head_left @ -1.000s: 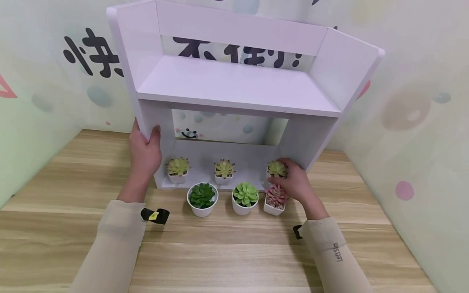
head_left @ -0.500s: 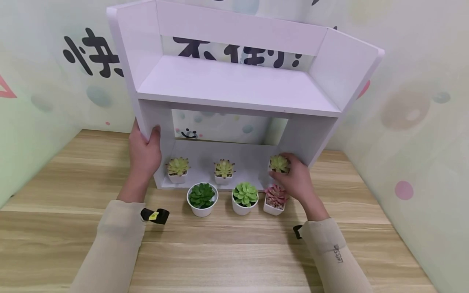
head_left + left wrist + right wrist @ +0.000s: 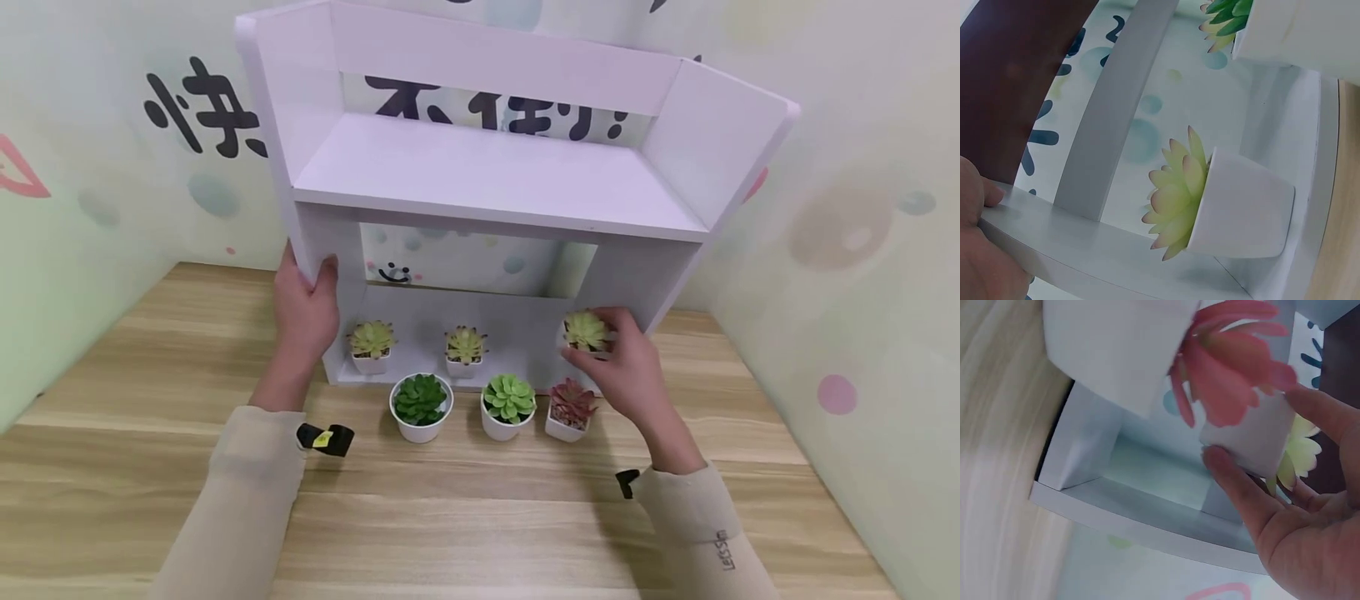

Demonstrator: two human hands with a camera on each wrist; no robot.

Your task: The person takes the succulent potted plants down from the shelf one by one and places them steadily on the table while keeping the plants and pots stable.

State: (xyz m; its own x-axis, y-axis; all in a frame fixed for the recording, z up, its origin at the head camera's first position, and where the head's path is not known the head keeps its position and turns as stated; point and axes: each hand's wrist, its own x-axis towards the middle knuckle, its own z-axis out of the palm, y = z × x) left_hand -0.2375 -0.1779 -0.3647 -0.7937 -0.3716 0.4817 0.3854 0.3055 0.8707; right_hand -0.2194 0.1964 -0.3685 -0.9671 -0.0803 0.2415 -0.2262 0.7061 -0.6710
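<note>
A white two-tier shelf (image 3: 495,179) stands on the wooden table. My left hand (image 3: 303,312) grips the edge of its left side panel, thumb inside. In my right hand (image 3: 626,367) is a pale green potted succulent (image 3: 585,332), its white square pot (image 3: 1254,440) pinched between thumb and fingers. It is raised above the lower board at the right end; the right wrist view shows a gap below it. Two similar succulents stand on that board, one at the left (image 3: 371,342) and one in the middle (image 3: 465,346).
In front of the shelf stand a dark green succulent (image 3: 420,404), a bright green succulent (image 3: 508,404) and a red succulent (image 3: 572,408), all in white pots. The red one sits just below my right hand. Patterned walls close off the back and sides.
My right hand has lifted the pale green potted succulent from the lower board and moved it slightly right. The left hand keeps its grip on the side panel. The head view has shifted a little.
</note>
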